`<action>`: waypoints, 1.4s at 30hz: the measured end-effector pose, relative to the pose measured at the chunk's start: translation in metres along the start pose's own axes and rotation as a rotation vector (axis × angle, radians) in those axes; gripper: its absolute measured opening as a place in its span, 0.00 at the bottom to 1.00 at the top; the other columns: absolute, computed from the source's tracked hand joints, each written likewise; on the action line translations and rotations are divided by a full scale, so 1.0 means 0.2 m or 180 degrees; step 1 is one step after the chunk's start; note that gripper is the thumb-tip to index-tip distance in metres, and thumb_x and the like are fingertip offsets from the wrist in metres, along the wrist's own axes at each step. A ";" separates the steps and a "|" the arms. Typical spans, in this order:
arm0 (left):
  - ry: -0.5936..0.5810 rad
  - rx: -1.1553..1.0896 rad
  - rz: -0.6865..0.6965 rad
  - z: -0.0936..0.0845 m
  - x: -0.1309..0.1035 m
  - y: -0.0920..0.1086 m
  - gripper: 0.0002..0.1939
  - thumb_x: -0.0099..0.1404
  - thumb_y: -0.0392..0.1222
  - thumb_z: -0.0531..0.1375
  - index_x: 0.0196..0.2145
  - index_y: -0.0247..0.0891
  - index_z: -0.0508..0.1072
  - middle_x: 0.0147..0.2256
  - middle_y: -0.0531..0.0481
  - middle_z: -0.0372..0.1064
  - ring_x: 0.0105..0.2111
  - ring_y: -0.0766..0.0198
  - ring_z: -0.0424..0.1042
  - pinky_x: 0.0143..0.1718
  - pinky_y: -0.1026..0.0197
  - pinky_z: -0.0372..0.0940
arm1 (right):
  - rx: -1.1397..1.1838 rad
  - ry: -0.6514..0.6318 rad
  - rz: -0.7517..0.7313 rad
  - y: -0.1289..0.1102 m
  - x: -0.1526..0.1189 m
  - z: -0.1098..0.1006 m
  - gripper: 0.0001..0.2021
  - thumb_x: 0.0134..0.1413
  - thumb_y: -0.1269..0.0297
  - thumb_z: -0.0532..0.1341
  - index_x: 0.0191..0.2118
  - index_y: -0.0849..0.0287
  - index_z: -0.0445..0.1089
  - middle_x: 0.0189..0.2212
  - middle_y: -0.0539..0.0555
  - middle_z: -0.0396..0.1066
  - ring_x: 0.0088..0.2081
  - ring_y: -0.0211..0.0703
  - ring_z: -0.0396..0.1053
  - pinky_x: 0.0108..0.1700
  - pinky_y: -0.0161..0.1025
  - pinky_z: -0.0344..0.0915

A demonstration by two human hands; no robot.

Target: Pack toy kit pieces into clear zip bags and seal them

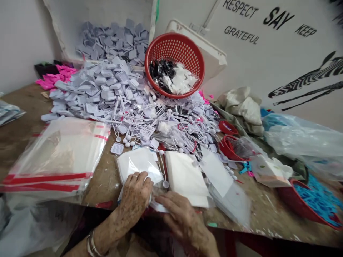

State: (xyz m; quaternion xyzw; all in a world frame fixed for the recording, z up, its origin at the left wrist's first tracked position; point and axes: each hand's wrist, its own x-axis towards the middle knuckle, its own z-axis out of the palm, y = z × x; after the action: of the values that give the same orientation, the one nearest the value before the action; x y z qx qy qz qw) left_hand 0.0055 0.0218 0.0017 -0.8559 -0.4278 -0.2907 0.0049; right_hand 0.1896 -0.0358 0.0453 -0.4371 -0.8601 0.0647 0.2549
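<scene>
My left hand [137,194] lies over the near edge of a white packet in shiny clear plastic [138,160]. Its fingers are bent down and pressed together; the thumb and whatever lies under the fingertips are hidden. Beside it, at the table's front edge, my right hand [184,217] has its fingers closed at a pale, glossy flat piece [158,206], too blurred to name. A thin-stemmed lilac scoop [165,184] lies between the hands. Right of it sits a stack of white sheets or pouches [186,175], with clear plastic sleeves [230,196] farther right.
A heap of lilac plastic pieces [102,85] spreads across the back. On it leans a red perforated basket [175,46] holding black and white packets. Clear red-edged bags [61,150] lie left. A red bowl [292,201] of blue strips and plastic bags [308,139] stand right.
</scene>
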 end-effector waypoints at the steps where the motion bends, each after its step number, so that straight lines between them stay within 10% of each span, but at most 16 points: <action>1: -0.0069 -0.0002 -0.0026 -0.01 0.01 0.00 0.08 0.65 0.29 0.56 0.35 0.36 0.75 0.40 0.43 0.76 0.37 0.55 0.74 0.37 0.53 0.69 | -0.0009 0.0105 0.0074 -0.05 -0.04 0.07 0.20 0.59 0.74 0.53 0.56 0.58 0.68 0.43 0.57 0.78 0.43 0.43 0.77 0.47 0.39 0.75; 7: -0.0296 -0.0030 -0.0089 -0.02 0.02 0.02 0.09 0.67 0.30 0.55 0.38 0.35 0.75 0.41 0.43 0.75 0.39 0.54 0.72 0.40 0.52 0.68 | -0.0767 0.1398 0.0554 0.00 -0.05 0.47 0.29 0.62 0.78 0.52 0.68 0.60 0.55 0.55 0.65 0.71 0.57 0.50 0.70 0.55 0.47 0.73; 11: -0.0483 -0.0022 0.0016 -0.02 0.01 0.07 0.10 0.66 0.30 0.55 0.39 0.35 0.75 0.40 0.44 0.75 0.39 0.54 0.72 0.40 0.52 0.68 | -0.0941 0.1504 0.1013 0.07 -0.01 0.59 0.28 0.64 0.76 0.51 0.68 0.62 0.53 0.56 0.68 0.70 0.59 0.51 0.68 0.55 0.50 0.72; 19: -0.0417 0.0443 -0.0841 -0.03 0.16 -0.16 0.19 0.71 0.46 0.54 0.55 0.35 0.71 0.60 0.35 0.64 0.59 0.44 0.62 0.56 0.41 0.58 | -0.0690 0.0686 0.1100 0.08 -0.02 0.57 0.35 0.61 0.77 0.48 0.72 0.64 0.38 0.68 0.67 0.51 0.69 0.54 0.49 0.64 0.55 0.62; 23: -0.0918 0.0761 -0.1169 -0.02 0.22 -0.29 0.27 0.71 0.47 0.53 0.63 0.32 0.62 0.61 0.33 0.62 0.56 0.43 0.64 0.55 0.41 0.58 | -0.0950 0.0805 0.0831 0.12 -0.01 0.55 0.32 0.60 0.78 0.47 0.70 0.64 0.45 0.62 0.67 0.62 0.64 0.54 0.59 0.60 0.53 0.66; 29: -0.1216 0.0825 -0.1030 -0.02 0.19 -0.27 0.27 0.71 0.50 0.54 0.63 0.35 0.62 0.57 0.34 0.64 0.56 0.41 0.63 0.53 0.43 0.60 | -0.1317 0.0973 0.1352 0.08 0.08 0.56 0.23 0.63 0.75 0.48 0.62 0.69 0.61 0.51 0.71 0.71 0.55 0.59 0.66 0.53 0.59 0.67; 35: -0.1119 0.0696 -0.1027 -0.04 0.13 -0.28 0.26 0.71 0.47 0.55 0.62 0.32 0.62 0.54 0.33 0.66 0.54 0.44 0.65 0.52 0.45 0.63 | -0.0209 0.0523 0.1315 -0.01 0.01 0.48 0.31 0.66 0.63 0.54 0.70 0.63 0.46 0.67 0.69 0.53 0.67 0.57 0.54 0.62 0.57 0.62; 42: -0.0940 0.0408 -0.0976 0.01 0.09 -0.31 0.26 0.70 0.45 0.56 0.61 0.29 0.61 0.55 0.31 0.65 0.56 0.44 0.64 0.55 0.42 0.61 | -0.0194 0.1532 0.1508 0.01 -0.02 0.48 0.11 0.64 0.69 0.58 0.50 0.58 0.70 0.49 0.61 0.70 0.52 0.50 0.69 0.54 0.53 0.69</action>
State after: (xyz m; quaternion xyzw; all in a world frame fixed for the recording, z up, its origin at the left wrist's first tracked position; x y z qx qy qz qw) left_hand -0.0307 0.0753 -0.0057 -0.8121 -0.5665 -0.1317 -0.0477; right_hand 0.1460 -0.0274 -0.0398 -0.6350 -0.6513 -0.0086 0.4153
